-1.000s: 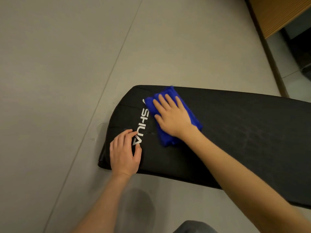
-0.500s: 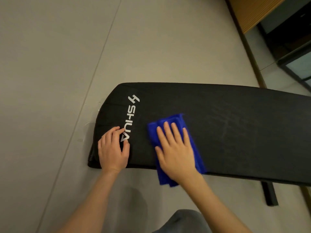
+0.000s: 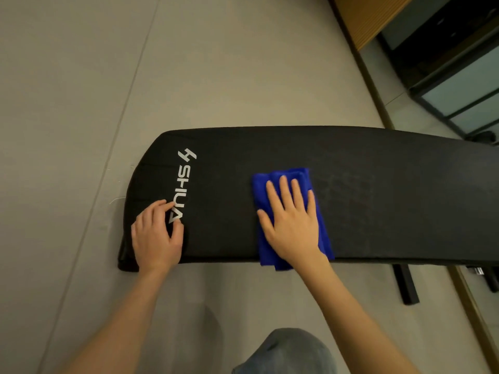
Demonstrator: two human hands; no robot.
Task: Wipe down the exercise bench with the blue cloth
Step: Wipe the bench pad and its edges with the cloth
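Since a sec ago the cloth (image 3: 291, 211) and right hand (image 3: 293, 222) have slid away from the logo (image 3: 181, 184), from the far side of the pad to the near edge and further along toward the bench's (image 3: 378, 198) middle; left hand (image 3: 156, 236) stays put by the logo.

Right hand lies flat on the cloth, palm down, fingers (image 3: 283, 190) spread and straight, pressing, not gripping. Cloth is blue, folded into a longish pad, lying across the bench w/ its near end hanging a bit over the near edge. Its far end stops short of the far edge.

Left hand rests on the bench's near left corner, fingers loosely curled, tips touching the last letter of the white logo, thumb just beside it. Holds nothing. Hands are well apart, w/ bare black pad between them.

Bench is black, long, runs left to right, rounded at the left end. Faint dull streaks show on the surface right of the cloth. Dark leg (image 3: 406, 284) shows under the near edge at right. Floor (image 3: 216, 63) is pale grey. Person's knee (image 3: 286, 352) in grey fabric shows at the bottom.
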